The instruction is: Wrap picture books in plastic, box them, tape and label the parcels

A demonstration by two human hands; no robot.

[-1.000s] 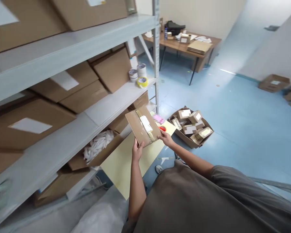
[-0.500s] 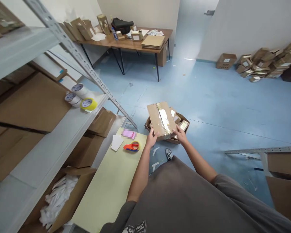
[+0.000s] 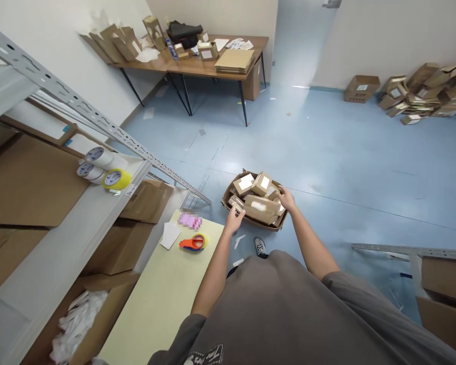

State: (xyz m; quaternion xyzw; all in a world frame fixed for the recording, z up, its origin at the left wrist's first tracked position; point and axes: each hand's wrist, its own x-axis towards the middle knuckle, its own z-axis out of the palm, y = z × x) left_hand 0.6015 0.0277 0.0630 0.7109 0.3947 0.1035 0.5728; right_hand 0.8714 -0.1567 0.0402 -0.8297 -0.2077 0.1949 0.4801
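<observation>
A brown cardboard parcel (image 3: 261, 210) with a pale label lies tilted and slightly blurred at the near side of an open carton (image 3: 225, 199) on the floor. My left hand (image 3: 235, 220) is just off the parcel's left end, thumb and fingers apart. Over the carton's right rim hovers my right hand (image 3: 287, 198), its fingers spread near the parcel's far right corner. Neither hand appears to grip anything. Several smaller labelled boxes, among them one small box (image 3: 262, 183) at the back, fill the carton.
At left, a pale yellow tabletop (image 3: 155, 299) bears an orange tape dispenser (image 3: 193, 243) and white paper (image 3: 171, 235). Metal shelving (image 3: 110, 129) rises beside it with tape rolls (image 3: 116, 178). A brown table (image 3: 197, 68) stands behind; stacked cartons (image 3: 421, 94) sit far right.
The large parcel has left my hands and gone down into the carton, now tilted among the smaller boxes. Both hands have come away from its sides. The view has shifted slightly.
</observation>
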